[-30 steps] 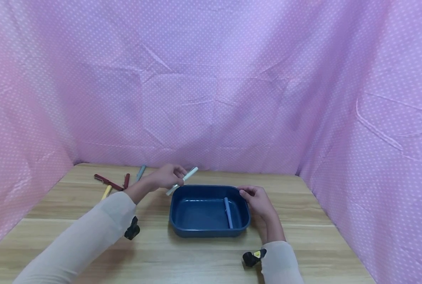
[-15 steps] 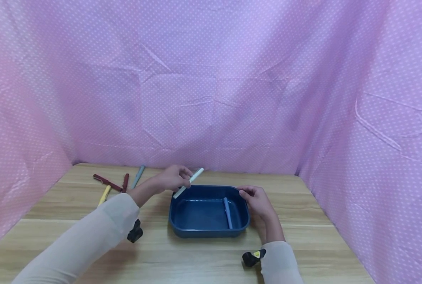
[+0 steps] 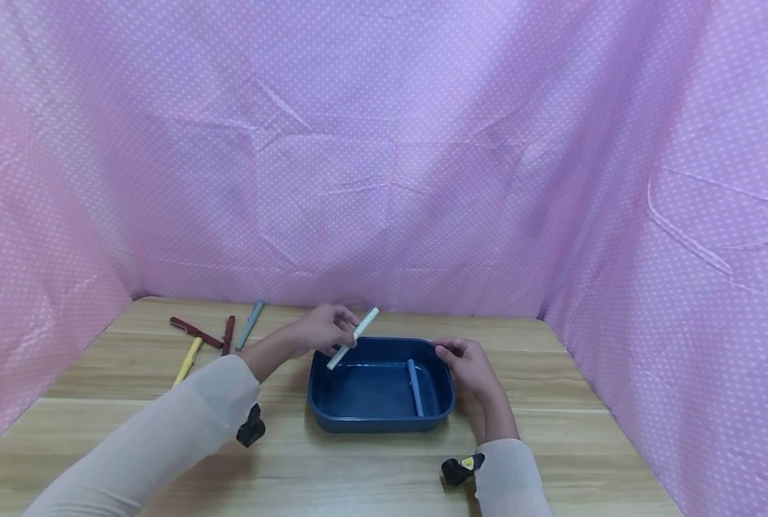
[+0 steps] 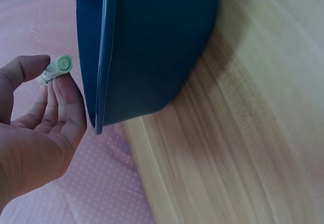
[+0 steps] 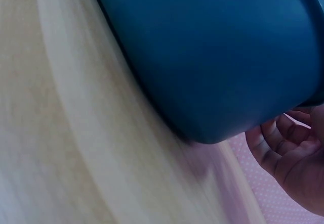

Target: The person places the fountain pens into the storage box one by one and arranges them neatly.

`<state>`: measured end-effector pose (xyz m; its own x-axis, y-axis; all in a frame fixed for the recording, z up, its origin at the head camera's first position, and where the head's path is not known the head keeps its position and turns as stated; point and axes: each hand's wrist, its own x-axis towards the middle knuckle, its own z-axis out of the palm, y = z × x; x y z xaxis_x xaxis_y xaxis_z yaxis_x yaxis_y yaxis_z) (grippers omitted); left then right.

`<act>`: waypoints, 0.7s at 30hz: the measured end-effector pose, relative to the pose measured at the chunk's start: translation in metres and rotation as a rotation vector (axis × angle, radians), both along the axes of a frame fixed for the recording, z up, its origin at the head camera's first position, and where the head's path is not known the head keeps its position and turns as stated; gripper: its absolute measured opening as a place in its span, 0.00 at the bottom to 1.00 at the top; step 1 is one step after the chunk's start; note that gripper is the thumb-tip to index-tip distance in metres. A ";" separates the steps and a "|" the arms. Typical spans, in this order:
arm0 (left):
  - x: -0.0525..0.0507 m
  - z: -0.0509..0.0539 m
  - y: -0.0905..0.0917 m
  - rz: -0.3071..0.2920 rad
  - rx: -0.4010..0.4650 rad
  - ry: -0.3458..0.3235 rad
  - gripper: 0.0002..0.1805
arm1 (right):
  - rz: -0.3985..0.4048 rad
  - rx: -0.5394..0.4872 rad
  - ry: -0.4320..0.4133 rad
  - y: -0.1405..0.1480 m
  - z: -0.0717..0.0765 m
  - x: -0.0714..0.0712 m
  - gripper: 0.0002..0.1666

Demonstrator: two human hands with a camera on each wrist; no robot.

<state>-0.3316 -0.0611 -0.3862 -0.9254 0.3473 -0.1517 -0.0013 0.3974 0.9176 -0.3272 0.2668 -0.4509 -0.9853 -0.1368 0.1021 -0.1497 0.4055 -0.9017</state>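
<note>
My left hand (image 3: 325,330) pinches a white pen (image 3: 367,322) between thumb and fingertips. The pen slants over the far left corner of a dark blue rectangular box (image 3: 384,425), and its lower end is above the box's inside. In the left wrist view, the round pale green end of the pen (image 4: 64,63) faces the camera, beside the box's wall (image 4: 152,47). My right hand (image 3: 473,368) holds the box's rim at the far right corner; its thumb is hidden in the right wrist view. Inside the box, toward the right, lies a blue pen (image 3: 415,388).
On the wooden table (image 3: 371,474), left of the box, lie a dark red pen (image 3: 195,332), a second dark red pen (image 3: 228,334), a yellow pen (image 3: 188,361) and a grey-blue pen (image 3: 251,324). Pink dotted cloth (image 3: 384,179) hangs behind and at both sides.
My left hand has carried the white pen to the right, from beside the box to over its far left corner. The right hand and box have stayed put.
</note>
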 end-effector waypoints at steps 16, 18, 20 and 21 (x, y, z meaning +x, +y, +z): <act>0.010 -0.008 0.015 -0.027 0.103 -0.072 0.23 | 0.000 0.001 -0.007 0.001 -0.001 0.000 0.15; 0.012 -0.008 0.017 -0.037 0.109 -0.077 0.22 | -0.004 0.002 -0.010 0.001 -0.001 -0.001 0.14; 0.013 -0.010 0.019 -0.040 0.119 -0.083 0.21 | -0.006 -0.001 -0.012 0.001 -0.001 -0.002 0.14; 0.014 -0.010 0.020 -0.040 0.127 -0.086 0.21 | -0.004 0.000 -0.013 0.001 0.000 -0.002 0.14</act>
<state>-0.3175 -0.0411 -0.3965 -0.8961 0.4048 -0.1822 -0.0687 0.2791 0.9578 -0.3289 0.2677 -0.4511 -0.9870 -0.1333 0.0897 -0.1370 0.4059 -0.9036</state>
